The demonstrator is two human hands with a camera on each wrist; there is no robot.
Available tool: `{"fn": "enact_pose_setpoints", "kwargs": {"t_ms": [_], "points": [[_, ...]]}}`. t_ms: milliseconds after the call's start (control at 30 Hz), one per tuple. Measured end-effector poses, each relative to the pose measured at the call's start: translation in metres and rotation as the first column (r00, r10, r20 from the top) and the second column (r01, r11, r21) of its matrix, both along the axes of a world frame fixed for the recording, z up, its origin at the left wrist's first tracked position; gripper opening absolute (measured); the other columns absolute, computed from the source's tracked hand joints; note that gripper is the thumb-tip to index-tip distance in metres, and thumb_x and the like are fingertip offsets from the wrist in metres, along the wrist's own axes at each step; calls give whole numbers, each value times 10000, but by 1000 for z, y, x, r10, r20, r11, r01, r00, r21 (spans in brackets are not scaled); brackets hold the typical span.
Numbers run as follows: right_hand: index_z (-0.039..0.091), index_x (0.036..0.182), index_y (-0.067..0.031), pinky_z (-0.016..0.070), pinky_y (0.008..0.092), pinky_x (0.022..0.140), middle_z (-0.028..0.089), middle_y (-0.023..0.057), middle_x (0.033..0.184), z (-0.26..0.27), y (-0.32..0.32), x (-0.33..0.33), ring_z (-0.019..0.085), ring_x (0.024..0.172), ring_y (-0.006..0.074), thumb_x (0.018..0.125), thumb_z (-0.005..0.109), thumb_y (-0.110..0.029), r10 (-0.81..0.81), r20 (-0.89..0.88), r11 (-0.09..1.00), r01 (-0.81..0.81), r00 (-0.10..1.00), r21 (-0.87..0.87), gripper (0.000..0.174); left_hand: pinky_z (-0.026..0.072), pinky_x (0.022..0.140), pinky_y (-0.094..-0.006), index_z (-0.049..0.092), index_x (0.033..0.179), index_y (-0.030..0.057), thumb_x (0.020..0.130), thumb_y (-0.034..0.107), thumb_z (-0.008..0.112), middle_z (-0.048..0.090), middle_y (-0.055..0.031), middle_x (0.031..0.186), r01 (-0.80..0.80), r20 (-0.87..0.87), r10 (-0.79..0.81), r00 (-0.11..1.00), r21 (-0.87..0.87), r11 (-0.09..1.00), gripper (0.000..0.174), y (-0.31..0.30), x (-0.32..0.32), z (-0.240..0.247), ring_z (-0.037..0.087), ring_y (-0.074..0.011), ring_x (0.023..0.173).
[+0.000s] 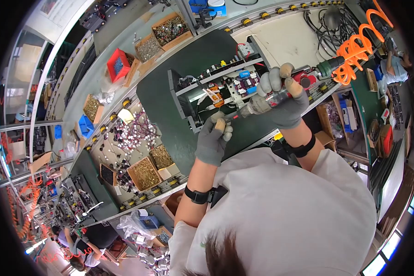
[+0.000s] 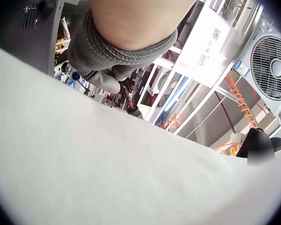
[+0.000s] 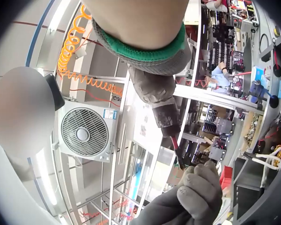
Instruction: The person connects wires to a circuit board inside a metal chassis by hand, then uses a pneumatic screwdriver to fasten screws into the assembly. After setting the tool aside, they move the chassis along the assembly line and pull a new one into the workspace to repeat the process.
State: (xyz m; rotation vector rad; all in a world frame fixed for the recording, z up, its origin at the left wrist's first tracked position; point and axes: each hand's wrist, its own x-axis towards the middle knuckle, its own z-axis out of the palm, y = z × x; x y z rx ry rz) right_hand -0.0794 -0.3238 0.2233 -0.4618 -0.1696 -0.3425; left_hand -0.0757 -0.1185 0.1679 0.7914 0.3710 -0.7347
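My gloved right hand (image 1: pixel 287 103) grips a power screwdriver (image 1: pixel 257 106), its bit pointing left toward my other hand. My gloved left hand (image 1: pixel 210 142) has its thumb and fingers pinched at the tip of that bit. In the right wrist view the red-and-dark bit (image 3: pixel 176 149) runs down to the curled left fingers (image 3: pixel 199 187); whatever small piece they hold is hidden. Just beyond both hands, an open metal chassis (image 1: pixel 181 103) with circuit boards and orange-wound coils lies on the dark green mat (image 1: pixel 156 83).
An orange coiled air hose (image 1: pixel 349 60) trails from the tool's rear. Black cables (image 1: pixel 324 34) lie at the back right. Boxes of small parts, a red bin (image 1: pixel 118 64) and a blue bin (image 1: pixel 86 126) stand left. White-tipped wires (image 1: pixel 135 131) are heaped beside the mat.
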Motion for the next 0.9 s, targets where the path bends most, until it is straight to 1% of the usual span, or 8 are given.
{"fn": "enact_pose_setpoints", "kwargs": {"t_ms": [133, 200, 267, 467, 533, 667, 767, 900], "points": [[465, 929, -104, 403, 347, 640, 436, 51, 724, -6, 3, 8, 452, 712, 203, 807, 528, -154, 42, 19, 998, -41, 999, -57, 146, 505, 583, -208, 506, 1143, 7, 896, 61, 534, 571, -85, 910, -34, -17, 35, 999, 61, 998, 255, -4, 0, 0, 581, -149, 717], [455, 903, -109, 390, 325, 625, 401, 35, 691, -3, 7, 9, 409, 669, 184, 792, 570, -194, -16, -77, 999, 13, 997, -36, 181, 488, 579, -221, 515, 1131, 5, 882, 57, 552, 570, -82, 896, -40, -2, 40, 999, 28, 999, 258, -2, 0, -11, 572, -152, 721], [485, 902, -112, 421, 337, 619, 460, 49, 696, 2, 3, 11, 476, 684, 203, 765, 602, -202, -46, -141, 995, 32, 989, -98, 201, 459, 548, -220, 518, 1115, 8, 880, 75, 566, 567, -92, 887, -52, 15, 51, 999, 44, 998, 249, -6, 2, -6, 544, -140, 687], [494, 896, -111, 457, 345, 601, 525, 59, 737, -8, -1, 12, 535, 734, 208, 751, 630, -139, 106, -184, 994, -102, 977, 32, 200, 421, 503, -205, 528, 1015, 56, 861, 159, 620, 549, -58, 823, -15, 102, 2, 995, 134, 991, 207, -4, 10, -17, 510, -115, 636], [503, 875, -68, 460, 305, 528, 543, 96, 713, -7, 4, 16, 550, 624, 184, 724, 590, -101, -3, -225, 999, 12, 974, 39, 177, 468, 519, -193, 493, 1116, 49, 879, 124, 578, 558, -49, 873, -35, 105, 20, 994, 144, 989, 263, -4, 10, -16, 530, -107, 669], [512, 872, -57, 460, 309, 561, 517, 73, 686, -4, 0, 20, 540, 629, 175, 719, 594, -83, -13, -186, 997, 27, 982, 70, 176, 479, 505, -200, 500, 1090, 54, 916, 133, 523, 567, -64, 861, -87, 113, 67, 991, 182, 979, 193, -9, 9, -16, 544, -116, 678], [512, 860, -41, 435, 297, 542, 508, 61, 661, -2, -3, 19, 521, 615, 161, 723, 598, -93, -36, -150, 998, 43, 988, 44, 169, 417, 477, -204, 491, 1030, 60, 889, 173, 578, 545, -61, 796, -56, 55, 46, 997, 186, 981, 200, -12, 9, -13, 494, -115, 600], [515, 884, -59, 478, 338, 614, 542, 68, 734, -12, -7, 15, 556, 687, 194, 756, 608, -95, -4, -98, 999, 7, 995, 33, 162, 402, 468, -206, 480, 1029, 52, 892, 188, 571, 534, -66, 782, -61, 75, 43, 996, 263, 963, 213, -20, 6, -13, 477, -112, 585]]}}
